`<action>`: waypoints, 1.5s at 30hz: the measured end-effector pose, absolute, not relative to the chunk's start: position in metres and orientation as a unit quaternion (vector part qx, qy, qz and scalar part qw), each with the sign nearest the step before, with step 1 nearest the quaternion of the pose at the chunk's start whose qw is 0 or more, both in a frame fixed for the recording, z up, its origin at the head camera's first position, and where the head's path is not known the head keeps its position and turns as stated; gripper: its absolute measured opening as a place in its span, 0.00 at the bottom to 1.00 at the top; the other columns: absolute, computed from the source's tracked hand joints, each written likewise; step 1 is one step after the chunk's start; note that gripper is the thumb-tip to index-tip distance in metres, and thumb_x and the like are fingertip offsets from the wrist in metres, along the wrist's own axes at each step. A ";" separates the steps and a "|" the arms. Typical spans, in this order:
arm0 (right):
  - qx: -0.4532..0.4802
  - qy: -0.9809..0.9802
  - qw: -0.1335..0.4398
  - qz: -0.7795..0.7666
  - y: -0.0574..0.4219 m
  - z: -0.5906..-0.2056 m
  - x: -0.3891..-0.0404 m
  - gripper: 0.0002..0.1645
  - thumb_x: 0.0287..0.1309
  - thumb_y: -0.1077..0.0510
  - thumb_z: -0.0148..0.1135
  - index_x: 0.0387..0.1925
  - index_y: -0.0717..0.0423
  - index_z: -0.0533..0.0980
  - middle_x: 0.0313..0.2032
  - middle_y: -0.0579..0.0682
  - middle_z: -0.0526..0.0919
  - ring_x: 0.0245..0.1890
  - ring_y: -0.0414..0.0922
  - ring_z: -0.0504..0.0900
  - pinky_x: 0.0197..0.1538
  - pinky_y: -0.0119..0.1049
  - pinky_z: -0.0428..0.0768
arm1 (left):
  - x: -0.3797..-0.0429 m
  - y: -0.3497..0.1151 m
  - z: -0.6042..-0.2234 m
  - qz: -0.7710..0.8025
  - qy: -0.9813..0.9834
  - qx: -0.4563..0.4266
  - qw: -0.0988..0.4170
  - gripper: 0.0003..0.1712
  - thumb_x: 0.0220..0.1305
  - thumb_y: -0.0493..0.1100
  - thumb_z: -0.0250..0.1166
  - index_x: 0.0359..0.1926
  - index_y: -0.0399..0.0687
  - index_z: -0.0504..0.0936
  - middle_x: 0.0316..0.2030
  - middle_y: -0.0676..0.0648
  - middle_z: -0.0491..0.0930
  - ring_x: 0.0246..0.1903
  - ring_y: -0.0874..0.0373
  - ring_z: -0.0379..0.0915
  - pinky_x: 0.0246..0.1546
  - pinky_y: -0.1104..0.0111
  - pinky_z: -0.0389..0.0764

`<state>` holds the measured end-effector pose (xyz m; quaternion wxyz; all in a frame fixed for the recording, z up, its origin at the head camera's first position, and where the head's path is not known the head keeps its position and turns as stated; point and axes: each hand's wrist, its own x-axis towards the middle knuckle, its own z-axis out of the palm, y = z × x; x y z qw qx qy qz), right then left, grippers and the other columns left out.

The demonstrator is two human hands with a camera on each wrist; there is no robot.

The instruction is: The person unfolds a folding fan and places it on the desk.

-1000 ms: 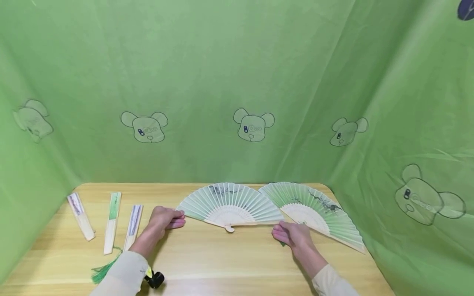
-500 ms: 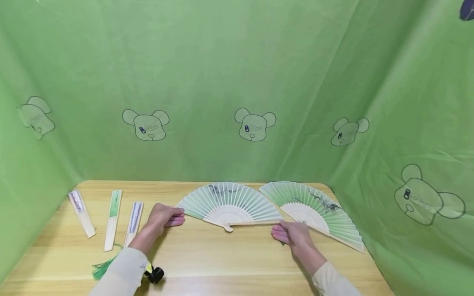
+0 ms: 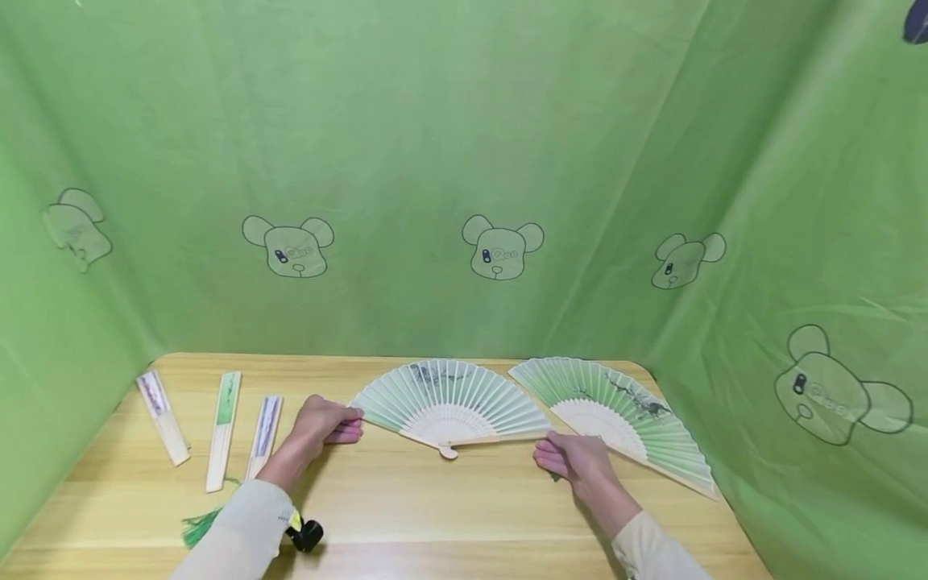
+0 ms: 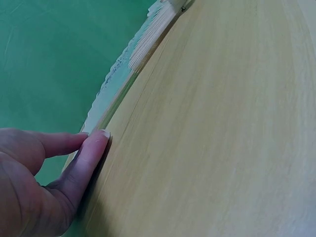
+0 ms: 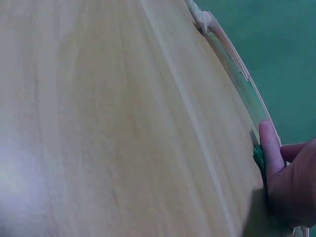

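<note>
Head view: a pale spread fan (image 3: 453,403) lies at the middle of the wooden table (image 3: 435,507), towards the far edge, its pivot facing the person. The left hand (image 3: 316,424) pinches its left end between thumb and fingers; the right hand (image 3: 580,461) pinches its right end likewise. A second, greener fan (image 3: 638,411), also spread, lies to the right, next to the first and just beyond the right hand. On the left lie three folded fans: a leftmost one (image 3: 163,417) with a purplish print, a green one (image 3: 224,431), and a third (image 3: 265,431) partly covered by the left forearm. A green tassel (image 3: 199,528) (its cord runs towards the folded fans) lies beside the left sleeve (image 3: 239,528). Green cloth (image 3: 391,145) with printed bear heads surrounds the table.

Left wrist view: thumb and forefinger are together on the pale fan's edge, which is seen at a steep angle.

Right wrist view: digits are clamped on the fan's other end, one on the near side. A dark green tassel (image 5: 258,157) sits just beside them; its owner fan cannot be determined.
</note>
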<state>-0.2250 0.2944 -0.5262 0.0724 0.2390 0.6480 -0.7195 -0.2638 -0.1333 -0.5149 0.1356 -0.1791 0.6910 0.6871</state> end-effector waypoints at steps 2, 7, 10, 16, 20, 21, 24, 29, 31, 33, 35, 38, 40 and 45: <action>0.241 0.649 0.070 -0.718 0.295 -0.526 -0.225 0.23 0.71 0.65 0.60 0.59 0.79 0.71 0.29 0.54 0.91 0.29 0.45 0.92 0.42 0.36 0.95 | -0.263 -0.133 -0.515 0.686 0.693 -0.178 0.133 0.12 0.64 0.31 0.69 0.45 0.23 0.82 0.25 0.38 0.88 0.21 0.57 0.87 0.30 0.66 0.95; 0.238 0.650 0.066 -0.718 0.294 -0.525 -0.225 0.23 0.69 0.65 0.62 0.59 0.79 0.72 0.29 0.53 0.91 0.29 0.44 0.92 0.42 0.35 0.95 | -0.264 -0.132 -0.514 0.683 0.698 -0.171 0.128 0.12 0.64 0.30 0.69 0.44 0.23 0.83 0.25 0.38 0.88 0.21 0.57 0.86 0.30 0.66 0.95; 0.234 0.651 0.063 -0.720 0.294 -0.525 -0.226 0.23 0.69 0.65 0.62 0.59 0.79 0.72 0.29 0.53 0.91 0.29 0.44 0.92 0.42 0.35 0.95 | -0.264 -0.132 -0.514 0.681 0.702 -0.166 0.127 0.11 0.64 0.30 0.69 0.44 0.23 0.83 0.25 0.38 0.88 0.21 0.57 0.86 0.30 0.66 0.95; 0.231 0.653 0.057 -0.719 0.294 -0.526 -0.226 0.23 0.69 0.66 0.61 0.59 0.79 0.72 0.30 0.53 0.91 0.29 0.45 0.92 0.43 0.36 0.95 | -0.264 -0.132 -0.513 0.681 0.703 -0.162 0.129 0.12 0.65 0.31 0.69 0.45 0.23 0.82 0.25 0.38 0.88 0.21 0.57 0.86 0.30 0.65 0.95; 0.225 0.656 0.054 -0.719 0.293 -0.525 -0.224 0.24 0.69 0.66 0.60 0.60 0.80 0.71 0.30 0.53 0.91 0.30 0.44 0.92 0.43 0.36 0.95 | -0.263 -0.132 -0.512 0.680 0.704 -0.160 0.128 0.12 0.65 0.31 0.69 0.45 0.23 0.83 0.26 0.38 0.88 0.21 0.57 0.86 0.30 0.65 0.95; 0.224 0.656 0.053 -0.719 0.293 -0.525 -0.224 0.24 0.70 0.66 0.60 0.61 0.80 0.70 0.30 0.53 0.91 0.30 0.44 0.92 0.44 0.36 0.95 | -0.263 -0.133 -0.512 0.679 0.705 -0.159 0.129 0.12 0.65 0.31 0.69 0.44 0.24 0.83 0.26 0.38 0.88 0.21 0.57 0.86 0.30 0.65 0.95; 0.223 0.657 0.051 -0.718 0.293 -0.523 -0.223 0.26 0.70 0.66 0.59 0.62 0.80 0.69 0.31 0.52 0.90 0.30 0.44 0.92 0.44 0.36 0.95 | -0.263 -0.134 -0.512 0.676 0.708 -0.157 0.130 0.11 0.66 0.32 0.68 0.44 0.24 0.83 0.26 0.40 0.87 0.20 0.58 0.85 0.29 0.65 0.95; 0.228 0.660 0.038 -0.714 0.293 -0.520 -0.221 0.27 0.69 0.67 0.59 0.64 0.79 0.68 0.32 0.53 0.90 0.31 0.43 0.92 0.45 0.35 0.95 | -0.262 -0.136 -0.511 0.664 0.720 -0.154 0.129 0.11 0.67 0.34 0.68 0.44 0.26 0.83 0.25 0.43 0.86 0.20 0.59 0.83 0.28 0.65 0.94; 0.226 0.665 0.033 -0.711 0.293 -0.518 -0.220 0.28 0.68 0.67 0.60 0.64 0.79 0.68 0.34 0.54 0.91 0.32 0.43 0.92 0.46 0.35 0.95 | -0.262 -0.137 -0.510 0.657 0.726 -0.156 0.130 0.11 0.67 0.35 0.68 0.43 0.27 0.82 0.25 0.44 0.85 0.20 0.59 0.83 0.28 0.65 0.94; 0.221 0.671 0.030 -0.708 0.292 -0.516 -0.219 0.28 0.69 0.66 0.60 0.64 0.78 0.68 0.35 0.55 0.91 0.33 0.43 0.91 0.46 0.35 0.95 | -0.262 -0.138 -0.509 0.651 0.730 -0.158 0.132 0.11 0.67 0.36 0.68 0.43 0.29 0.82 0.25 0.44 0.85 0.20 0.59 0.82 0.28 0.66 0.94; 0.216 0.675 0.029 -0.705 0.291 -0.513 -0.219 0.28 0.69 0.65 0.61 0.65 0.78 0.68 0.37 0.56 0.91 0.34 0.44 0.91 0.47 0.35 0.95 | -0.262 -0.139 -0.507 0.644 0.735 -0.161 0.134 0.11 0.67 0.36 0.68 0.42 0.29 0.82 0.25 0.44 0.85 0.20 0.59 0.82 0.27 0.66 0.94; 0.208 0.684 0.029 -0.699 0.288 -0.510 -0.219 0.28 0.70 0.64 0.61 0.65 0.77 0.68 0.38 0.56 0.91 0.36 0.44 0.91 0.47 0.34 0.94 | -0.262 -0.140 -0.504 0.638 0.740 -0.164 0.134 0.11 0.68 0.37 0.67 0.43 0.31 0.81 0.26 0.43 0.85 0.20 0.58 0.81 0.27 0.66 0.94; 0.204 0.689 0.026 -0.695 0.286 -0.508 -0.219 0.27 0.70 0.64 0.62 0.65 0.76 0.69 0.38 0.55 0.91 0.36 0.43 0.90 0.47 0.34 0.94 | -0.262 -0.141 -0.501 0.635 0.744 -0.163 0.133 0.12 0.69 0.38 0.66 0.45 0.31 0.79 0.28 0.42 0.85 0.21 0.58 0.82 0.28 0.66 0.94; 0.197 0.704 0.013 -0.683 0.282 -0.503 -0.218 0.25 0.69 0.64 0.63 0.62 0.75 0.72 0.34 0.50 0.90 0.35 0.39 0.89 0.46 0.30 0.94 | -0.260 -0.144 -0.496 0.622 0.757 -0.156 0.128 0.15 0.71 0.39 0.66 0.50 0.32 0.76 0.33 0.41 0.85 0.24 0.57 0.82 0.30 0.65 0.94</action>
